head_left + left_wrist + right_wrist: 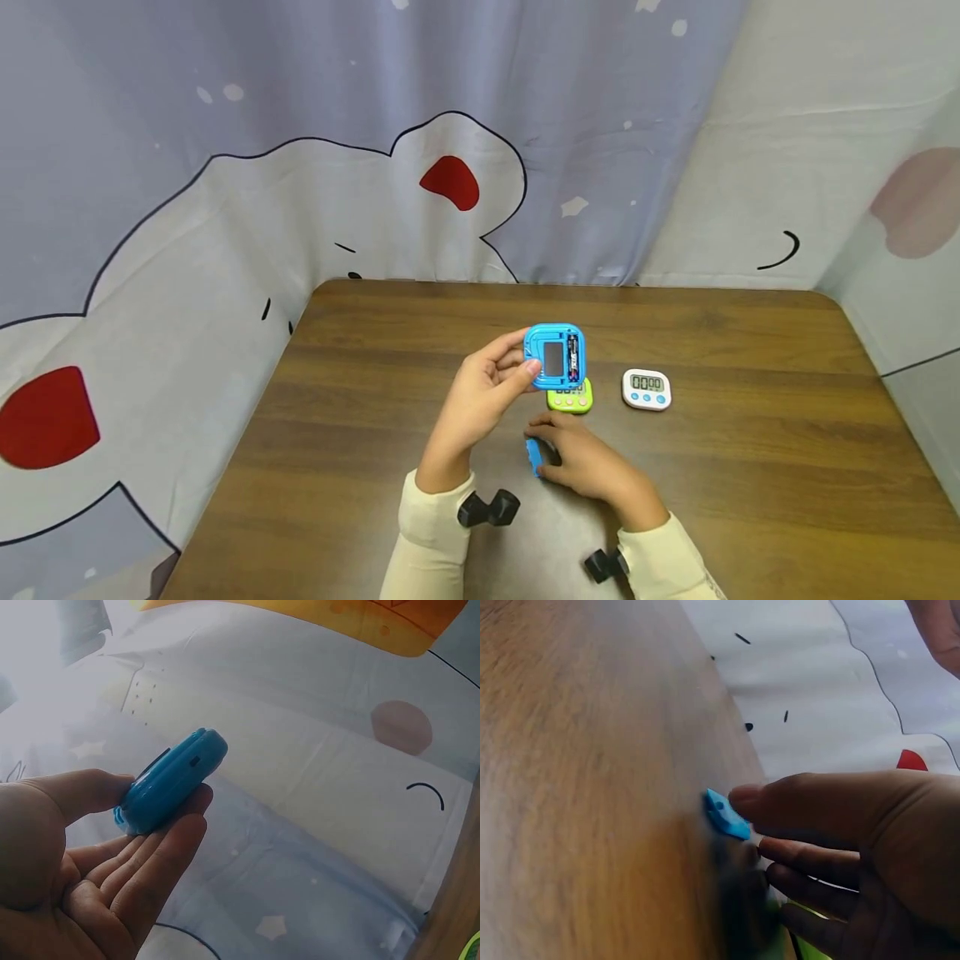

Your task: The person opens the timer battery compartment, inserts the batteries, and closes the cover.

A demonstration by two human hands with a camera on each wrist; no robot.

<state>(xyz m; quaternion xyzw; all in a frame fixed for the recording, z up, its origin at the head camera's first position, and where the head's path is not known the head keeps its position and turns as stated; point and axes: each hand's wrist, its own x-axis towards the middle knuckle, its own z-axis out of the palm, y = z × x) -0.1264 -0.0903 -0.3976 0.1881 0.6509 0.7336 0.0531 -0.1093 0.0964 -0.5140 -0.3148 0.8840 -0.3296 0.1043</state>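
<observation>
My left hand (480,392) pinches a blue digital timer (553,357) between thumb and fingers, raised above the table. The timer's back faces me, its battery bay uncovered with a dark battery (573,358) inside. In the left wrist view, the blue timer (172,784) appears edge-on, with the thumb on one face and fingers behind the other. Low over the table, my right hand (585,458) has its thumb and fingertips around a small blue battery cover (533,457). The right wrist view shows the cover (726,817) just beyond the thumb tip; firm contact is not visible.
A green timer (570,402) lies behind the right hand, partly hidden by the blue timer. To its right sits a white timer (647,389) with blue buttons, display up. The wooden table (750,467) ends at a patterned curtain (600,125) at the back.
</observation>
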